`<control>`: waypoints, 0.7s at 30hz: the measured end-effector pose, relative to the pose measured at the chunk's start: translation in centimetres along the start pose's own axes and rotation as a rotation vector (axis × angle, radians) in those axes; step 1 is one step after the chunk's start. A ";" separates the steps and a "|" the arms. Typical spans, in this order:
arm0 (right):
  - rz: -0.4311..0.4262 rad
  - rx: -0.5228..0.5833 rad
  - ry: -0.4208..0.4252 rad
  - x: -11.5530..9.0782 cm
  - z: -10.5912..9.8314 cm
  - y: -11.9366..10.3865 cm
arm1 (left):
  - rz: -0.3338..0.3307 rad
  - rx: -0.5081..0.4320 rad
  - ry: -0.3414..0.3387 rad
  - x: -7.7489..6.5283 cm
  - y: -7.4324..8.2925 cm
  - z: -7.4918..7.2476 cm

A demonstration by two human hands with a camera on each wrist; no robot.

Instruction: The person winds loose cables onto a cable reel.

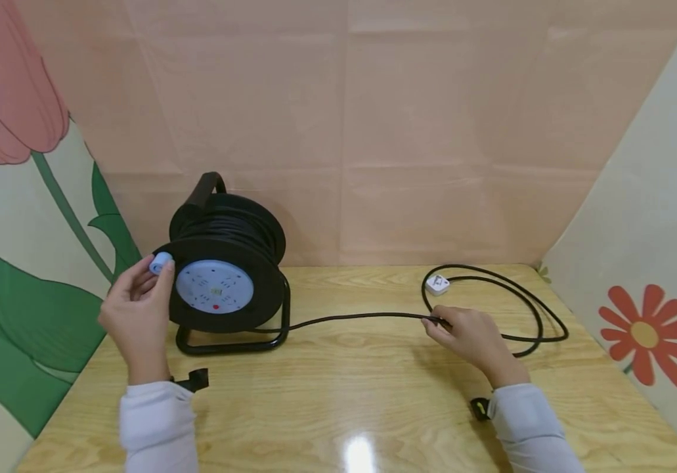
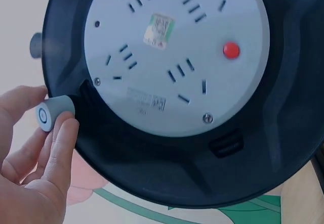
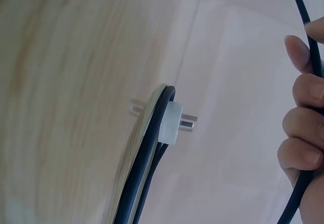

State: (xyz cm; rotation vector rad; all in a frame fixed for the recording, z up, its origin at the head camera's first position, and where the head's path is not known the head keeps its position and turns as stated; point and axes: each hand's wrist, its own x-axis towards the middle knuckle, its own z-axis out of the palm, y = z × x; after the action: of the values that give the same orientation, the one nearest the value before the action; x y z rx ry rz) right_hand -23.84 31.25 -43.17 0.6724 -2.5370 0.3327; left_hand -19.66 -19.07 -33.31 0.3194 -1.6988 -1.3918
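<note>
A black cable reel with a pale blue socket face and red button stands on its tube frame at the left. My left hand pinches the reel's light blue crank knob between thumb and fingers, at the rim's left side. The black cable runs from the reel's underside across the table to my right hand, whose fingers curl round it. Beyond that hand the loose cable lies in loops, with a white plug beside them; its metal pins show in the right wrist view.
Under everything lies a wood-grain tabletop. A pinkish-beige sheet covers the back wall close behind the reel. Painted side walls flank the table, a tulip on the left and a red flower on the right.
</note>
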 end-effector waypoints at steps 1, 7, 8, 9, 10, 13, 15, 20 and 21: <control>-0.007 0.002 -0.004 0.0 0.0 0.0 | 0.007 0.002 -0.002 -0.1 0.1 0.1; -0.008 -0.015 0.009 0.1 0.0 -0.2 | 0.041 -0.016 -0.017 -0.3 0.3 0.4; 0.009 -0.027 0.016 0.0 0.0 -0.2 | 0.046 -0.025 -0.020 -0.4 0.4 0.5; 0.027 -0.039 0.024 0.0 0.0 -0.2 | 0.048 -0.031 -0.023 -0.4 0.5 0.6; 0.047 -0.051 0.029 -0.1 -0.1 -0.2 | 0.055 -0.038 -0.026 -0.5 0.6 0.7; 0.085 -0.070 0.032 -0.2 -0.1 0.0 | 0.069 -0.052 -0.036 -0.7 0.9 0.9; 0.083 -0.068 0.018 -0.2 -0.1 0.1 | 0.075 -0.046 -0.041 -0.9 1.1 1.1; 0.050 -0.037 0.000 0.0 -0.1 0.0 | 0.110 -0.043 -0.051 -1.1 1.1 1.6; 0.045 -0.033 0.000 0.1 -0.1 0.0 | 0.121 -0.046 -0.050 -1.1 1.0 1.6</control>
State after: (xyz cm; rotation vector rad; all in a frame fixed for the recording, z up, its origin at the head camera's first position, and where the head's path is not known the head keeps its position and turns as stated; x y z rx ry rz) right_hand -23.89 31.23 -43.08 0.6045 -2.5551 0.3059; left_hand -19.93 -16.91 -32.85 0.1546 -1.6955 -1.3577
